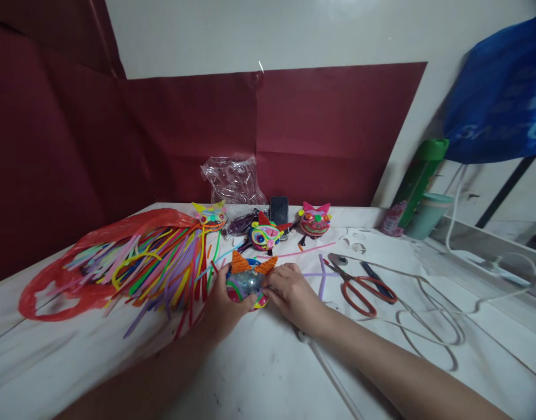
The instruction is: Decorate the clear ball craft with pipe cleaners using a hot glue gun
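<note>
Between my two hands is a small round animal-head ornament [250, 282], with orange pipe-cleaner ears, a clear shiny top and coloured strips around its lower part. My left hand [226, 303] grips it from the left, thumb along the front. On the right side, the closed fingers of my right hand [291, 291] press against it below the right ear; whether they pinch a strip there is hidden. Just behind stands a similar head with red ears [268, 233]. A pink-eared one [315, 220] and a yellow-eared one [210, 217] sit farther back.
Many coloured pipe cleaners [163, 262] spill from a red plastic bag [44, 291] on the left. Orange-handled scissors [359, 289], a dark pen-like tool [377, 280] and a looping white cable [451, 344] lie right. A phone [279, 209] and green spray can [419, 184] stand behind.
</note>
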`<state>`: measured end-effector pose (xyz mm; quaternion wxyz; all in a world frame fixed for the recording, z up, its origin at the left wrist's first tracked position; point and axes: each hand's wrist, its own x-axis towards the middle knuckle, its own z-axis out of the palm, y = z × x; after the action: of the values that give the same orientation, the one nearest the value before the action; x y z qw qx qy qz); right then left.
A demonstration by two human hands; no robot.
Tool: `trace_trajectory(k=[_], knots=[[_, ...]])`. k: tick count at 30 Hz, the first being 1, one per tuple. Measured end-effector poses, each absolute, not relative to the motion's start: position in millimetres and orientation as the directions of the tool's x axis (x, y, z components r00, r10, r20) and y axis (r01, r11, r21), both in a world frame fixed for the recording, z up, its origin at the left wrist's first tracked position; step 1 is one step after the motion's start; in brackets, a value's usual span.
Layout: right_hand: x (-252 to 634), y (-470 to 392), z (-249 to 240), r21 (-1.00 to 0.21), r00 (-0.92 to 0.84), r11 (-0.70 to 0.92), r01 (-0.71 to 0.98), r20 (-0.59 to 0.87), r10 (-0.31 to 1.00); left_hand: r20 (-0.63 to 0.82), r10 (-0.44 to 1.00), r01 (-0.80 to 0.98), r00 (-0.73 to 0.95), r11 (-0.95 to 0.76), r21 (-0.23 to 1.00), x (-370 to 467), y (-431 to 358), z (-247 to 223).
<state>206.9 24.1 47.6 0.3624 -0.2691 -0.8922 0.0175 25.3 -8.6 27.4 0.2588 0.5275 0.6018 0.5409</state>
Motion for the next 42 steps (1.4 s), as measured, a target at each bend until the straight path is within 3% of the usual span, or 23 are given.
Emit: trace_trajectory(k=[10,12,18,21,25,30,34,36,39,42], knots=[[209.4,25.0,51.7,-0.337,-0.594,0.826,0.451,0.577,0.560,0.295,0.913,0.396,-0.280,-0.171,0.902,27.6,-10.8,29.7],[212.0,26.0,55.4,-0.279,-0.615,0.845,0.456,0.588,0.526,0.279,0.914,0.401,-0.293,-0.148,0.904,27.2,-11.0,30.0],[222.3,24.5,75.5,0.115,-0.715,0.834,0.539,0.586,0.382,0.215,0.931,0.393,-0.296,-0.086,0.915,25.9,-7.9,28.2],[223.7,23.6,79.5,0.162,-0.713,0.842,0.514,0.626,0.315,0.188,0.929,0.339,-0.320,-0.073,0.938,25.2,-5.3,27.7],[223.4,22.2,79.8,0.122,-0.591,0.839,0.531,0.762,0.263,0.150,0.934,0.142,-0.325,-0.108,0.984,23.5,-3.3,29.5],[223.7,21.3,81.3,-0.042,-0.449,0.867,0.497,0.843,0.298,0.130,0.936,0.069,-0.329,-0.113,0.991,20.5,-4.4,33.1],[220.8,24.9,72.7,-0.372,-0.424,0.811,0.451,0.710,0.562,0.148,0.904,0.144,-0.402,-0.097,0.985,19.4,-5.7,36.6],[216.2,26.2,65.7,-0.576,-0.430,0.718,0.392,0.575,0.696,0.183,0.889,0.180,-0.420,-0.116,0.977,19.7,-6.2,38.2],[206.5,25.8,56.3,-0.869,-0.436,0.472,0.148,0.371,0.820,0.280,0.858,0.284,-0.430,-0.166,0.944,21.0,-8.2,40.9],[197.8,23.1,50.2,-0.976,-0.472,0.181,-0.120,0.216,0.855,0.372,0.824,0.382,-0.427,-0.209,0.900,21.6,-11.1,43.3]])
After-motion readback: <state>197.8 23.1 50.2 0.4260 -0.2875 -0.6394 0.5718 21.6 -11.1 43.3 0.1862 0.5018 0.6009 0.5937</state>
